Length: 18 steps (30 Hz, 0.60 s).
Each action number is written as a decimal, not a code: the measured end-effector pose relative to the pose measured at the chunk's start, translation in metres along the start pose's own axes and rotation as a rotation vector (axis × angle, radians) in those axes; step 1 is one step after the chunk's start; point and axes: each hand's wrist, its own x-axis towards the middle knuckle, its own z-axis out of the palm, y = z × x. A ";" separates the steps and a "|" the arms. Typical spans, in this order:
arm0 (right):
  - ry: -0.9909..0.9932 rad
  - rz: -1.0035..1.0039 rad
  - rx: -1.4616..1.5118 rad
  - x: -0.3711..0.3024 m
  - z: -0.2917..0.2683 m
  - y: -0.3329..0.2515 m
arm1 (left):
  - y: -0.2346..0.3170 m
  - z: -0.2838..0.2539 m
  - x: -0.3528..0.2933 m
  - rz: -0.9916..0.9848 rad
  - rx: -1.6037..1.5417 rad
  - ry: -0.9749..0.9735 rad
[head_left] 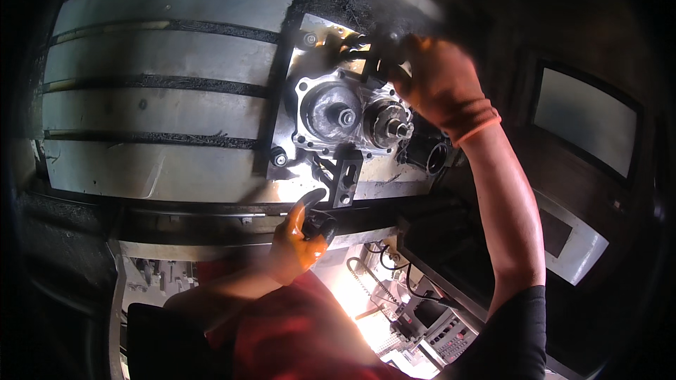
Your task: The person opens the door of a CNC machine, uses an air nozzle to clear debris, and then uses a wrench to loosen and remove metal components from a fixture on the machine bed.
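Note:
A machined metal housing (303, 123) with bolt holes around its rim sits on a flat fixture plate (283, 148). In it are a large round part with a central hub (345, 117) and a smaller shaft end (396, 129). My right hand (440, 81), in an orange glove with dark fingers, is closed at the upper clamp (373, 67); whatever it grips is hidden and blurred. Below the housing stands a black slotted clamp (346, 179). My left hand (299, 239), gloved alike, is just below that clamp, its dark fingers curved and apart, with nothing plainly held.
A slotted metal machine table (162, 112) extends to the left. Beside the housing is a dark round fitting (435, 158). A rail (211, 214) runs along the near edge. A control panel (447, 334) with coiled cables is at the lower right, and a window (584, 119) at the far right.

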 end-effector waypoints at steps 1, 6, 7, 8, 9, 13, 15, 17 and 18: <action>-0.329 0.149 0.118 0.003 0.003 0.010 | 0.006 -0.001 -0.005 -0.035 0.018 -0.023; -0.215 0.203 0.203 0.014 -0.002 0.007 | -0.001 -0.006 -0.009 -0.014 -0.056 -0.056; -0.188 0.157 0.193 0.013 -0.003 0.002 | -0.001 -0.006 -0.012 -0.016 -0.066 -0.071; -0.432 0.358 0.212 0.022 -0.011 -0.002 | -0.001 -0.007 -0.014 -0.019 -0.076 -0.086; -0.486 0.487 0.332 0.026 -0.010 0.003 | -0.002 -0.005 -0.014 0.073 -0.015 -0.060; -0.346 0.248 0.120 0.023 -0.010 0.001 | -0.005 -0.007 -0.013 0.095 -0.005 -0.067; -0.471 0.418 0.218 0.032 -0.018 0.001 | 0.005 -0.015 -0.018 -0.069 -0.028 -0.130; -0.457 0.491 0.364 0.027 -0.017 0.018 | -0.003 -0.015 -0.020 0.063 -0.013 -0.161; -0.337 0.262 0.359 0.029 0.000 0.025 | -0.011 -0.013 -0.018 0.139 -0.016 -0.130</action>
